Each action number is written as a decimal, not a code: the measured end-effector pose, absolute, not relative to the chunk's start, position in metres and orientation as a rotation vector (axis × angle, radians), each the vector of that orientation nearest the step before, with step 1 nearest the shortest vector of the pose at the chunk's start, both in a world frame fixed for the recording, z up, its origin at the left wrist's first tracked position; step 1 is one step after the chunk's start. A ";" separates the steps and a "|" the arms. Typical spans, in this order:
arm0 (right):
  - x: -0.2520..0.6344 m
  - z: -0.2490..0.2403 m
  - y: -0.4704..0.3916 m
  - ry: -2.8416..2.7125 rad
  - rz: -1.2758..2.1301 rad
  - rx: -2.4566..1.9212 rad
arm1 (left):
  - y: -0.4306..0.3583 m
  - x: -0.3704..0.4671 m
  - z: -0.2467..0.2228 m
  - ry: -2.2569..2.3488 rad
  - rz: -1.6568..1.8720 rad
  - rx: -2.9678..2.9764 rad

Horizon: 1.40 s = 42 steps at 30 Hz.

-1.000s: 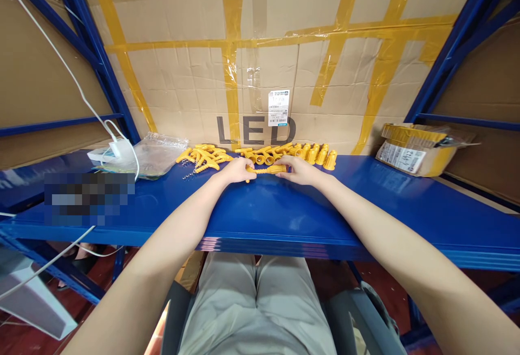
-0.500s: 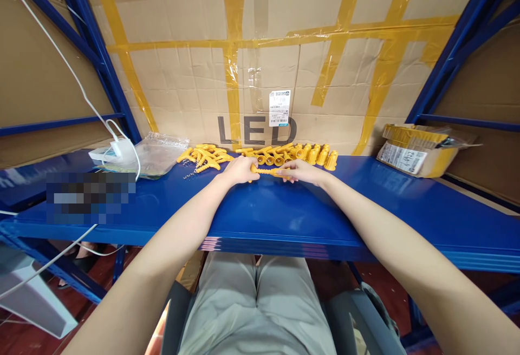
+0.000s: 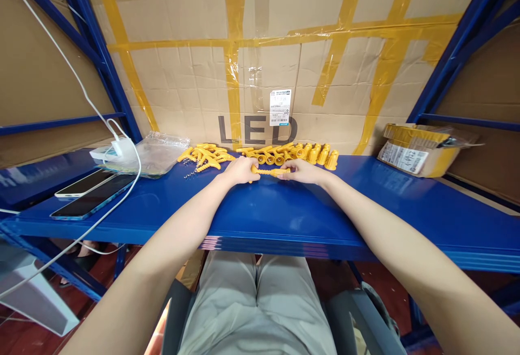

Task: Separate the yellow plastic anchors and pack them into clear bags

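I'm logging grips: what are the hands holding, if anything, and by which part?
A ridged yellow piece: the left hand holds it by the handle end, the right hand by the thicker opposite end.

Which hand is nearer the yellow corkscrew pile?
Left. The left hand is just to the right of the yellow corkscrew pile; the right hand is farther off, beyond the left.

Table spans mid-frame; cardboard sheet stands behind, upper centre. Along its foot: T-handle pile left of centre, sleeve row to the right. In front, at centre, a tool sits between the person's left hand and right hand. Two phones lie left, plastic bag behind them; carton right.
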State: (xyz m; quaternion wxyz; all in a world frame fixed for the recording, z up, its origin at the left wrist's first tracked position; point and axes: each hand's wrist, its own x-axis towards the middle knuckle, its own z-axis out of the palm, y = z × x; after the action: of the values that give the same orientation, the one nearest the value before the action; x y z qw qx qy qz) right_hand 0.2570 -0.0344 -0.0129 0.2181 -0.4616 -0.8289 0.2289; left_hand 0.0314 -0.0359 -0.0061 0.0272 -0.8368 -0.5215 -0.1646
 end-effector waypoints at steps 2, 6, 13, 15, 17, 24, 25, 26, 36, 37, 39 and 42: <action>0.256 -0.012 -0.036 -2.285 0.722 -1.268 | -0.036 0.032 -0.006 -1.611 -0.494 -2.585; 0.254 -0.014 -0.034 -2.237 0.820 -1.265 | -0.036 0.033 -0.006 -1.608 -0.490 -2.590; 0.253 -0.019 -0.031 -2.227 0.578 -1.261 | -0.030 0.032 -0.010 -1.674 -0.537 -2.598; 0.253 -0.020 -0.030 -2.239 0.481 -1.266 | -0.029 0.031 -0.010 -1.667 -0.537 -2.600; 0.253 -0.020 -0.030 -2.253 0.438 -1.257 | -0.029 0.030 -0.010 -1.656 -0.530 -2.608; 0.256 -0.015 -0.036 -2.288 0.703 -1.221 | -0.037 0.032 -0.006 -1.610 -0.527 -2.607; 0.256 -0.013 -0.038 -2.288 0.768 -1.209 | -0.038 0.033 -0.005 -1.595 -0.521 -2.611; 0.256 -0.012 -0.040 -2.287 0.826 -1.197 | -0.039 0.033 -0.004 -1.580 -0.515 -2.611; 0.257 -0.014 -0.036 -2.156 0.922 -1.148 | -0.037 0.037 -0.004 -1.587 -0.526 -2.562; 0.256 -0.016 -0.034 -2.162 0.803 -1.155 | -0.036 0.037 -0.005 -1.610 -0.528 -2.562; 0.255 -0.018 -0.030 -2.200 0.556 -1.151 | -0.034 0.037 -0.007 -1.654 -0.524 -2.566; 0.253 -0.019 -0.029 -2.265 0.409 -1.155 | -0.031 0.033 -0.009 -1.672 -0.534 -2.585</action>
State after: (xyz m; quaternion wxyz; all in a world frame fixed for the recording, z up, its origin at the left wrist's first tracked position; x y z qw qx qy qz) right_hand 0.2532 -0.0292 -0.0193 0.2795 -0.4307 -0.8445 0.1523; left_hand 0.0334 -0.0313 -0.0091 0.0086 -0.8272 -0.5352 -0.1709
